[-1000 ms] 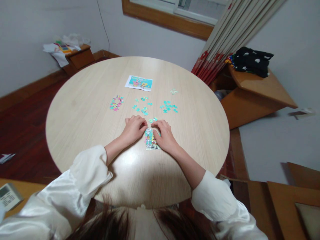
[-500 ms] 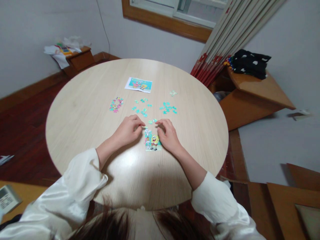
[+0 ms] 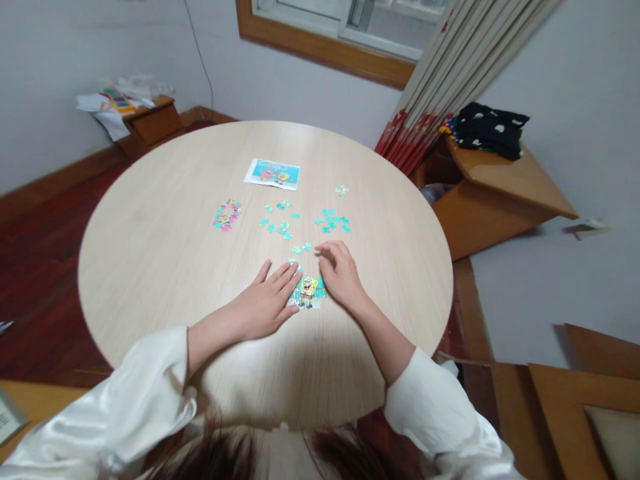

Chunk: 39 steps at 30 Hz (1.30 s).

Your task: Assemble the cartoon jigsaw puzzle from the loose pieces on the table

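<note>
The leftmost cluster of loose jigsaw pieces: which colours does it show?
In the head view, the leftmost cluster of jigsaw pieces is mainly pink and turquoise.

Wood-framed window (image 3: 335,25), long curtain (image 3: 450,73), black patterned cloth (image 3: 490,131) on wooden cabinet (image 3: 493,208)

Cartoon puzzle (image 3: 309,288), partly assembled, lying flat

Round table (image 3: 165,253) moderately lit, apparently from overhead; faint sheen on its wood surface, soft shadow along its near edge. Floor (image 3: 45,267) to the table's left reads dim, while satin sleeves (image 3: 95,417) at its near side carry bright highlights. Wide-angle stretch tilts the curtain (image 3: 445,73) beyond the table; print on puzzle pieces (image 3: 333,220) atop it looks soft, fine detail lost.
</note>
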Available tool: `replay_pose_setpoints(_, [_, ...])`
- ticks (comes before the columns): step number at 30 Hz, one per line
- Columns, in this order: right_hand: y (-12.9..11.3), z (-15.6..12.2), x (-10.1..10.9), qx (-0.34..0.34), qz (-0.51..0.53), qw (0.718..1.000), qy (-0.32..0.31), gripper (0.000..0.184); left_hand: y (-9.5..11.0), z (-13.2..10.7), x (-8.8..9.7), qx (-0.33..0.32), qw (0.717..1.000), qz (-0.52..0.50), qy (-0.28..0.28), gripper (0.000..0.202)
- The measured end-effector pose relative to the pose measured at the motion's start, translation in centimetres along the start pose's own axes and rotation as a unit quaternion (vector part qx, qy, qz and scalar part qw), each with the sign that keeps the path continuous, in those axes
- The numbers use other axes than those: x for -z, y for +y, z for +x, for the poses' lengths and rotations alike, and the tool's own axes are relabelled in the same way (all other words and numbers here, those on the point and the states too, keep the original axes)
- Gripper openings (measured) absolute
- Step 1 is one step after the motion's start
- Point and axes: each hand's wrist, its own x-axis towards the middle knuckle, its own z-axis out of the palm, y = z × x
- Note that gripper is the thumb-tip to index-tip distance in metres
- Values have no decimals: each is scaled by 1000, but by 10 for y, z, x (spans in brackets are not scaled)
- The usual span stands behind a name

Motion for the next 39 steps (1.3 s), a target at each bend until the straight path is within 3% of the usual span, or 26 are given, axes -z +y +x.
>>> replay_pose_setpoints(4, [6, 6, -4, -4, 13, 1000, -7, 19, -4, 3, 8, -6, 998, -57, 24, 54])
replay_pose_setpoints(7, [11, 18, -8, 14, 15, 999, -27, 18, -9, 8, 16, 15, 989, -114, 96, 43])
replay_pose_setpoints(11, [17, 36, -11, 69, 18, 992, -100, 25, -19, 14, 23, 50, 967, -163, 190, 31])
replay_pose_setpoints(15, [18, 43, -12, 105, -4, 982, -159, 29, -32, 21, 20, 55, 956, -178, 227, 30])
replay_pose_setpoints(19, [17, 41, -13, 95, -48, 980, -169, 25, -41, 30, 15, 43, 952, -194, 231, 33])
replay_pose_setpoints(26, [16, 42, -12, 94, -39, 980, -172, 17, -47, 31, 19, 23, 956, -221, 194, 41])
replay_pose_setpoints(32, [17, 40, -9, 103, -50, 976, -183, 40, -51, 30, 17, 3, 969, -178, 168, 40])
replay_pose_setpoints(39, [14, 41, -7, 105, -71, 972, -200, 18, -50, 31, 17, 2, 953, -212, 218, 38])
